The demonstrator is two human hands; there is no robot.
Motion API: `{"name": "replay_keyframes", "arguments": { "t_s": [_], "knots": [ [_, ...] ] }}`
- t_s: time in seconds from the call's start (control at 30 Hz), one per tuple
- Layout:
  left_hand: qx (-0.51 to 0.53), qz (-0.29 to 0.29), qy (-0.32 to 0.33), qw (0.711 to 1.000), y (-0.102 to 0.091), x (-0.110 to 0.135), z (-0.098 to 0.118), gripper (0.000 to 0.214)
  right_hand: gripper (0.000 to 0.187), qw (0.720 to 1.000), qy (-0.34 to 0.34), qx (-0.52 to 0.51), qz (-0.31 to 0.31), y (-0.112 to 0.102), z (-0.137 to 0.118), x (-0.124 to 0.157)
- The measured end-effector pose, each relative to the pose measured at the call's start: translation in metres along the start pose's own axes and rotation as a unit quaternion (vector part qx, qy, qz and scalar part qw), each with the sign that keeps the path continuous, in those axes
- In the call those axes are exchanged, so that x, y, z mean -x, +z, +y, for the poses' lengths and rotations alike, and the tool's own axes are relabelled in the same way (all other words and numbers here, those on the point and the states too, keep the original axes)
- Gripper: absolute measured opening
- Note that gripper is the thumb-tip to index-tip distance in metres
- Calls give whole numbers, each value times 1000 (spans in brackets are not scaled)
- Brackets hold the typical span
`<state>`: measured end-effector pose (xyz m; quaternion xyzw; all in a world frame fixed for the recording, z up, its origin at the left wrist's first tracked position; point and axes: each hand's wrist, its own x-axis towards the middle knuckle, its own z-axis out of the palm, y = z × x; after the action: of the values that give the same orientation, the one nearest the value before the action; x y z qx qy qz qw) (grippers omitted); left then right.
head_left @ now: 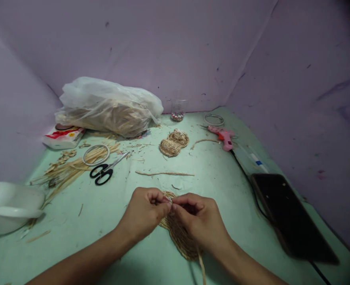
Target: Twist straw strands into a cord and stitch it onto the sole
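Note:
My left hand point(147, 213) and my right hand point(200, 221) meet at the near middle of the pale green table point(222, 178). Both have their fingers curled and pinched on the upper edge of a woven straw piece point(181, 237) lying flat under them. A loose straw strand point(202, 269) trails from that piece toward me. The hands hide most of the piece's top part.
Black scissors point(103, 172), a white ring point(96, 154) and loose straw point(65, 172) lie left. A plastic bag of straw point(109, 107), a coiled straw piece point(174, 143), a bead jar point(177, 111) and a pink glue gun point(224, 136) sit behind. A dark tablet point(288, 215) lies right, a white container point(8, 206) left.

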<state>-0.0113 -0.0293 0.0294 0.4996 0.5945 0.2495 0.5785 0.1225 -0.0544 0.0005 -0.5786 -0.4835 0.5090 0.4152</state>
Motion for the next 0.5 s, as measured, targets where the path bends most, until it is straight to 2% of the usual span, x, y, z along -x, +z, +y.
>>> {"name": "replay_keyframes", "arguments": {
  "t_s": [0.23, 0.5],
  "knots": [
    [-32, 13, 0, 999, 0, -1, 1, 6, 11, 1000, -6, -4, -30, -1, 8, 3],
    [-41, 12, -2, 999, -1, 1, 0, 8, 13, 999, -18, 15, -41, -2, -1, 4]
  ]
}}
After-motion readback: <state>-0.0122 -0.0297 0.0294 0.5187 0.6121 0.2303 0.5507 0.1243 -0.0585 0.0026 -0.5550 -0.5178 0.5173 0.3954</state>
